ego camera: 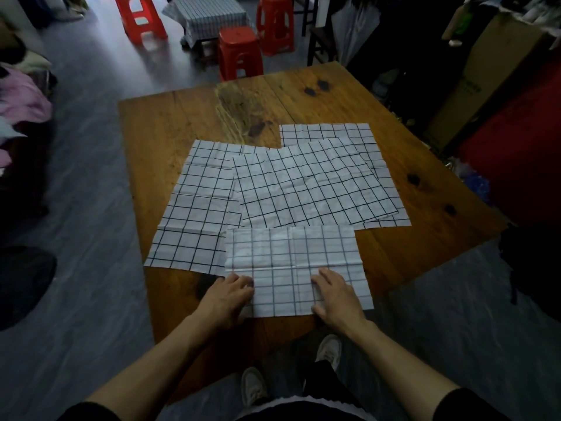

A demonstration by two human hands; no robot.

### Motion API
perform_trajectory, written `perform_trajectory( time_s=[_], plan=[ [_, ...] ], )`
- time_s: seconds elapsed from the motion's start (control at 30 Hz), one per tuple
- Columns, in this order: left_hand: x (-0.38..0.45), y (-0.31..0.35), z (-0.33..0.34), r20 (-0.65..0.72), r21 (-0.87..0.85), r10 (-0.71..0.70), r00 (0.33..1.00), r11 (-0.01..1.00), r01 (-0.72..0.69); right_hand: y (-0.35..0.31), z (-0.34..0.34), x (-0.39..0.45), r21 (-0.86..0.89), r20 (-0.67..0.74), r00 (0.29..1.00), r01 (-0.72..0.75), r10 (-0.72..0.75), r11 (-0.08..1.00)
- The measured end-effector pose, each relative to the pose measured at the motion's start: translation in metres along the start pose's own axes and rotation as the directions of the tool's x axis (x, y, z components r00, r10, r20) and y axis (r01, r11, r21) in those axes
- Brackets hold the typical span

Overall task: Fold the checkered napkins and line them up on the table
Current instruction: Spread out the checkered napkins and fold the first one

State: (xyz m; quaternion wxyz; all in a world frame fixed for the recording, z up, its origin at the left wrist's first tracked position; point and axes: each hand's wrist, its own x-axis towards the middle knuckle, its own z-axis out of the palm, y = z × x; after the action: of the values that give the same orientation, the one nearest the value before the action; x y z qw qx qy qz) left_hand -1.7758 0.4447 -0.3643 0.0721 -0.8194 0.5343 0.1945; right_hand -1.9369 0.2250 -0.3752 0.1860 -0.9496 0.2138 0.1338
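Left hand (228,294): fingers curled at left edge of the nearest napkin (296,268), tips on the cloth; pinching or just pressing, can't tell. Right hand (335,296): fingers loosely spread, flat on the cloth, thumb at its near edge, not gripping. Nearest napkin lies flat at the near edge of the wooden table (170,123), long axis left-right, overlapping the left napkin (194,208). Middle napkin (309,183) lies skewed over the far napkin (328,132). Red stools (239,53) beyond.
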Motion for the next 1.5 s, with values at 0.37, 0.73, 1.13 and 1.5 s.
perform_trajectory(
  time_s=[0.37,0.73,1.13,1.5],
  plan=[
    [0.001,0.009,0.002,0.041,0.051,0.004,0.999,0.999,-0.006,0.004,0.003,0.002,0.037,0.027,0.999,-0.028,0.027,0.999],
    [0.002,0.019,-0.035,-0.171,-0.142,0.001,0.985,0.990,-0.026,-0.002,-0.008,0.004,0.258,-0.070,0.998,0.018,0.000,0.966],
    [0.029,0.050,-0.100,-0.508,-0.330,-0.097,0.856,0.940,-0.089,-0.050,-0.066,0.005,0.160,-0.433,0.875,0.311,-0.216,0.937],
    [0.033,-0.002,-0.126,-0.491,-0.207,-0.101,0.865,0.978,-0.003,-0.030,-0.136,0.007,0.201,-0.566,0.797,0.385,-0.214,0.901]
  ],
)
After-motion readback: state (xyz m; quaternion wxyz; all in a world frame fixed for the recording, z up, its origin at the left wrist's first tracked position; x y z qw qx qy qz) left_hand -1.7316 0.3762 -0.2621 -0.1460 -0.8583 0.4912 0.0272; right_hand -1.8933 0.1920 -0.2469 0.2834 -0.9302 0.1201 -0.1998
